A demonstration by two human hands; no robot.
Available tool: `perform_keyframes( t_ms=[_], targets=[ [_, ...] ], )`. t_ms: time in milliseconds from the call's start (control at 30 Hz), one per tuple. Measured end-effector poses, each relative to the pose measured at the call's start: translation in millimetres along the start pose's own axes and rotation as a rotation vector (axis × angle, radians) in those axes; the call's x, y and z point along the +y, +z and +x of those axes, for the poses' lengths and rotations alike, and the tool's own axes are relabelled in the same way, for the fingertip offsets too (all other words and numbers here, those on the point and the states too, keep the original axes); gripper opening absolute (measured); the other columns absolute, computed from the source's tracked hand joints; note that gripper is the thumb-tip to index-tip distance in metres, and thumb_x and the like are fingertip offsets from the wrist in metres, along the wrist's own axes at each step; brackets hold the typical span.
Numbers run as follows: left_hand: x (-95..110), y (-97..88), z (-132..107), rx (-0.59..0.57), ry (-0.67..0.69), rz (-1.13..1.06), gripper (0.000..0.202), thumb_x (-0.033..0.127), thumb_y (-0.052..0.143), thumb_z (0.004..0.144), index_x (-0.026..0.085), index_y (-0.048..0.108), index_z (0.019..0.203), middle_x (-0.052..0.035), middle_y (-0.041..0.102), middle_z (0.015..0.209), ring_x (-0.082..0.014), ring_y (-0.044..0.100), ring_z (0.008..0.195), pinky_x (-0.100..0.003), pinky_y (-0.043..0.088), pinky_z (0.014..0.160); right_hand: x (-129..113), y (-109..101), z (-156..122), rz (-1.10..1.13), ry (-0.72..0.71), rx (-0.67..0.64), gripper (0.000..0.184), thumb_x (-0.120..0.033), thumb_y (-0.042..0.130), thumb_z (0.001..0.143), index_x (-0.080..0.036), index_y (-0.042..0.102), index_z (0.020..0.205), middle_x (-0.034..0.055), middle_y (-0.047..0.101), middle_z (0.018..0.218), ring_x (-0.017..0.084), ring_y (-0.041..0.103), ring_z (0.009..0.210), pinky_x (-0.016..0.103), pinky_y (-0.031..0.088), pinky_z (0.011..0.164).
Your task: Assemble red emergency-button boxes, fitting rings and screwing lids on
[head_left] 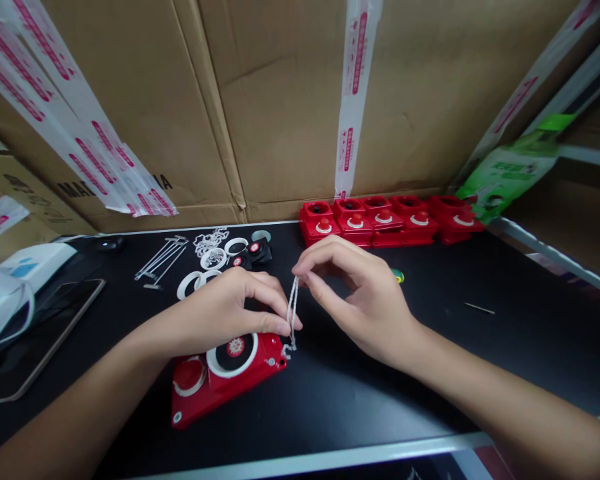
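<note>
A loop of thin white cord point(293, 303) stretches between my two hands above the black table. My right hand point(360, 300) pinches the top of the loop between thumb and fingertips. Lower down, my left hand point(245, 303) has its thumb and fingers closed round the same cord. The cord's lower end meets the corner of a red device point(230, 373), which lies tilted on the table under my left hand. On the device are a black disc point(235, 348) with a red and white emblem inside a white ring, and a red round knob point(189, 375).
Several similar red devices point(355, 223) stand in a row against the cardboard. White rings point(189, 285), a heap of cord point(210, 241), metal rods point(163, 257) and black parts point(260, 251) lie left of centre. A phone or tablet point(55, 327), thin pin point(479, 308) and green bottle point(515, 167) flank the work area.
</note>
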State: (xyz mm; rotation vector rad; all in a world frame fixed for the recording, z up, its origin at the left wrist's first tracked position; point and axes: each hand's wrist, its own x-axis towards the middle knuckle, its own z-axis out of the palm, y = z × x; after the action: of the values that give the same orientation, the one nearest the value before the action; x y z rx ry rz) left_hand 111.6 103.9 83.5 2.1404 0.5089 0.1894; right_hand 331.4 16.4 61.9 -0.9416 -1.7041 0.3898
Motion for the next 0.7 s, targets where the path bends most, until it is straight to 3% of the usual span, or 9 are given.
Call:
perform_keyframes(
  t_ms=[333,533,700],
  targets=[
    [1.5,-0.6,-1.2,-0.006,0.007,0.069,0.008,0.033,0.083,0.094,0.027,0.086,0.090,0.0029,0.080,0.093,-0.0150,0.074,0.092,-0.023,0.055,0.090,4.5,-0.5,0.5,-0.136,-0.051,-0.003,0.013,-0.008,0.065,0.101,-0.019,0.071,0.102,0.0054,0.073,0.098,0.017,0.070,0.089,0.031,0.056,0.080],
    [6.7,2.6,-1.3,-0.038,0.003,0.108,0.022,0.011,0.068,0.096,0.026,0.084,0.091,0.0028,0.078,0.096,-0.0154,0.072,0.096,-0.024,0.052,0.094,7.5,-1.2,0.4,-0.196,-0.064,0.005,0.015,-0.007,0.064,0.099,-0.020,0.070,0.103,0.0035,0.072,0.097,0.015,0.068,0.083,0.029,0.056,0.076],
    [8.7,1.2,-0.8,-0.093,0.020,0.097,0.022,0.020,0.066,0.103,0.026,0.084,0.093,0.0011,0.078,0.098,-0.0168,0.071,0.102,-0.024,0.051,0.096,8.1,-0.8,0.5,-0.222,-0.091,-0.012,0.016,-0.006,0.063,0.100,-0.020,0.069,0.102,0.0043,0.072,0.096,0.016,0.067,0.083,0.031,0.056,0.076]
  ],
)
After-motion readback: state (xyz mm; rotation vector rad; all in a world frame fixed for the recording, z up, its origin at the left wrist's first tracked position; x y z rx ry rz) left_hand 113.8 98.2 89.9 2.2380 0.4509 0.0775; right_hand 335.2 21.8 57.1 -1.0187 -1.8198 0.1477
